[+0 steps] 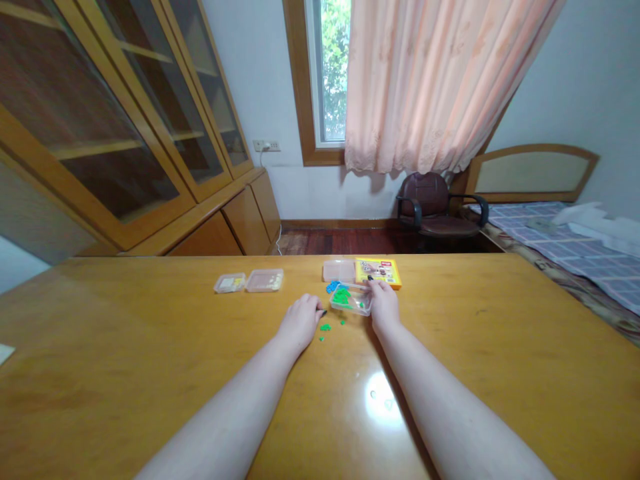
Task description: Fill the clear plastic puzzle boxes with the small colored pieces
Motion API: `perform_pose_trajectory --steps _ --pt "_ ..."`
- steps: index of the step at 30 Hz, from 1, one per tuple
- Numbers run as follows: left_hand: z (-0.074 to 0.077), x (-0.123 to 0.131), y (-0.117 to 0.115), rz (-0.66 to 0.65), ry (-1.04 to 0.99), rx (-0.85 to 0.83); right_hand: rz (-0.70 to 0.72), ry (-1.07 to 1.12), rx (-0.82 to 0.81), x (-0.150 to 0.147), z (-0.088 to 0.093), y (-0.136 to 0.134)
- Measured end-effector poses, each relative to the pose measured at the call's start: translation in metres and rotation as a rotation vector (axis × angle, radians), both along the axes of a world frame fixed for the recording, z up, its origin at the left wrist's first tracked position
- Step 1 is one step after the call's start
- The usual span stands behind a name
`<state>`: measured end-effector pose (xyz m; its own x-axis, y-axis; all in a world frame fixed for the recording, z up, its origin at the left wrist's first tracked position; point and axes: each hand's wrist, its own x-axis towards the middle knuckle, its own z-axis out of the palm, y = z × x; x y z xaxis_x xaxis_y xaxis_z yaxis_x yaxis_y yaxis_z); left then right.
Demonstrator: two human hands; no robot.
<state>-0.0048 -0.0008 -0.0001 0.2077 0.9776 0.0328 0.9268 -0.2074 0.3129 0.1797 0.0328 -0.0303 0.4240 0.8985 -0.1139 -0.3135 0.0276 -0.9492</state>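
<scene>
Currently, right hand (385,305) gripping right end of clear box (357,310); green pieces (342,295) heaped inside, mostly toward left end. Left hand (301,321) curled near box's left side, dark spot (324,313) at fingertips; cannot tell whether fingers pinch anything. Loose green bits (325,327) on table (200,373), nearer person than box. Blue pieces (331,287) just behind box; yellow carton (383,271) behind right hand.
</scene>
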Motion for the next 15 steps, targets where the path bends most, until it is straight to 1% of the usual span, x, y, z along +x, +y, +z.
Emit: perform_pose_trajectory --steps 7,10,13,15 --pt "-0.0011 0.006 -0.0027 -0.017 0.181 0.017 -0.009 -0.025 -0.001 -0.0006 0.0041 -0.0031" --pt "-0.0012 0.0089 -0.0037 -0.006 0.219 0.022 0.003 -0.04 0.009 -0.0003 0.0034 -0.0036" --pt "0.0006 0.0087 -0.0028 0.064 0.169 0.01 0.019 -0.068 0.007 0.0005 0.0024 -0.0037" --pt "0.0033 0.0069 -0.0028 0.111 0.068 0.048 0.042 -0.116 0.001 0.0003 0.0028 -0.0046"
